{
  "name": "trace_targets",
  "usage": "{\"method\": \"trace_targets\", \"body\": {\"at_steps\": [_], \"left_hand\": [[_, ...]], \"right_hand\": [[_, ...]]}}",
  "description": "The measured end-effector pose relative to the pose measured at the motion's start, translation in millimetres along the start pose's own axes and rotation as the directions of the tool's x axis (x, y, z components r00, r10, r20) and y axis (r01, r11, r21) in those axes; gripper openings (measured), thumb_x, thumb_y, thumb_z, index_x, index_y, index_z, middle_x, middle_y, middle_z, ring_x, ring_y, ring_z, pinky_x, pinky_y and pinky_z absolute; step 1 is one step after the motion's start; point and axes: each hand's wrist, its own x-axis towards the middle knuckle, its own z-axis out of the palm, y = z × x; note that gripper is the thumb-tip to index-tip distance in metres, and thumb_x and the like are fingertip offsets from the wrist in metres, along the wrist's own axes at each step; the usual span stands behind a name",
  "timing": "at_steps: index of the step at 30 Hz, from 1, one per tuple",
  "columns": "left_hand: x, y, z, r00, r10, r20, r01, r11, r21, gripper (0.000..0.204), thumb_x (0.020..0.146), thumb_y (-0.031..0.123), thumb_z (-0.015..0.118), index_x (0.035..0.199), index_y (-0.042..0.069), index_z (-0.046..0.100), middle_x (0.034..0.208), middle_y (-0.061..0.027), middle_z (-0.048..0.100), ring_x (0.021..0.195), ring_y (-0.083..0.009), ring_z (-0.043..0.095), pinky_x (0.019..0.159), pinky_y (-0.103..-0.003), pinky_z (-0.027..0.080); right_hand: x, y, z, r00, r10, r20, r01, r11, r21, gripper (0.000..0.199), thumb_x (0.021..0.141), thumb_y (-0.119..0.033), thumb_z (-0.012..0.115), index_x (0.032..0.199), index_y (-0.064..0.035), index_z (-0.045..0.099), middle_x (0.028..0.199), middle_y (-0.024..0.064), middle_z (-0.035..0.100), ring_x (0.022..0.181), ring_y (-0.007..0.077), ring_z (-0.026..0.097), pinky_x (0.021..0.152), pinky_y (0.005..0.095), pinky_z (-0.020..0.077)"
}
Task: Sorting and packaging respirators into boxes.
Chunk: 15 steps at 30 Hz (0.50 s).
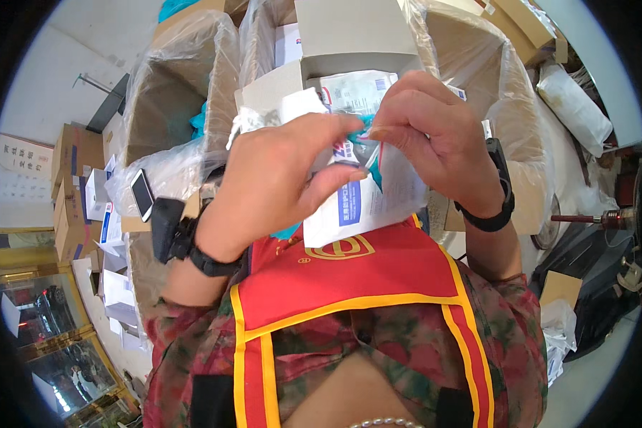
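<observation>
My left hand [274,171] and my right hand [439,135] meet in front of my chest, fingers closed. Between their fingertips is a piece of teal and clear plastic film [376,175], one teal corner hanging down; my hands hide much of it. Directly below and behind them stands an open white carton [360,27] with its lid raised. A flat white printed packet [357,89] shows inside it. The carton's near side [378,207] carries a blue label and faces me. Crumpled white material [253,120] lies at its left edge.
Large cardboard boxes lined with clear plastic stand at the left [178,85] and right [471,53]. A phone [142,195] rests at the left box's near edge. Small white boxes [119,289] lie farther left. A metal rod [585,217] juts in from the right.
</observation>
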Motion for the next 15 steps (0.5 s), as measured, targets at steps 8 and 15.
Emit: {"method": "trace_targets", "body": {"at_steps": [8,15], "left_hand": [[2,0,22,0.933,-0.289,0.214,0.331,0.922,-0.199,0.046,0.07,0.031,0.078,0.101,0.007,0.056,0.082,-0.0102,0.065,0.069,-0.0343,0.062,0.061,-0.038,0.048],[4,1,31,0.944,-0.322,0.079,0.33,0.896,-0.297,0.035,0.071,0.019,0.073,0.099,0.005,0.058,0.081,-0.0139,0.063,0.073,-0.0311,0.062,0.064,-0.035,0.049]], "right_hand": [[0,-1,15,0.997,-0.05,-0.055,0.044,0.994,-0.096,0.012,0.071,-0.002,0.062,0.08,-0.004,0.055,0.077,0.0095,0.049,0.075,0.0281,0.053,0.063,0.0346,0.0444],[6,-3,37,0.972,-0.227,-0.064,0.179,0.887,-0.425,0.016,0.065,-0.009,0.062,0.079,-0.0077,0.055,0.082,0.0062,0.05,0.077,0.0239,0.055,0.066,0.0319,0.0476]]}}
